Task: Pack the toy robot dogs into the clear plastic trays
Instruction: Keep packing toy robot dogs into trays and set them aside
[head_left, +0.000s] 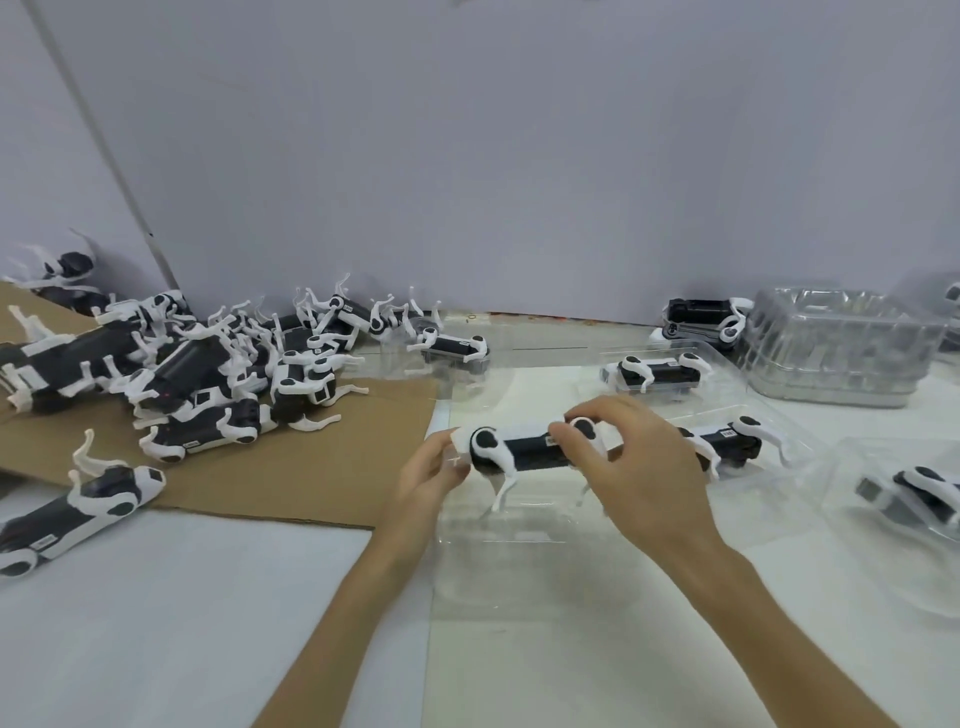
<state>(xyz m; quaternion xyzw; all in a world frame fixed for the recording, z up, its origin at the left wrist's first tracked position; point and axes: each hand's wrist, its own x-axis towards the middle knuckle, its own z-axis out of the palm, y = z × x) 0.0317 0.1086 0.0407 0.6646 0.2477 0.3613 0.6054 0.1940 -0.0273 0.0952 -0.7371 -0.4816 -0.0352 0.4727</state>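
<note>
Right hand grips the dog from above, fingers curled round its right end. Left hand pinches its left end. The dog, black with white legs pointing down, lies level over the clear tray, near centre.

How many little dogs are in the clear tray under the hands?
3: the held dog, gripped by left hand and right hand at the front of the clear tray; the right dog beside it; the back dog behind. A fourth dog, back left, may be in too.
</note>
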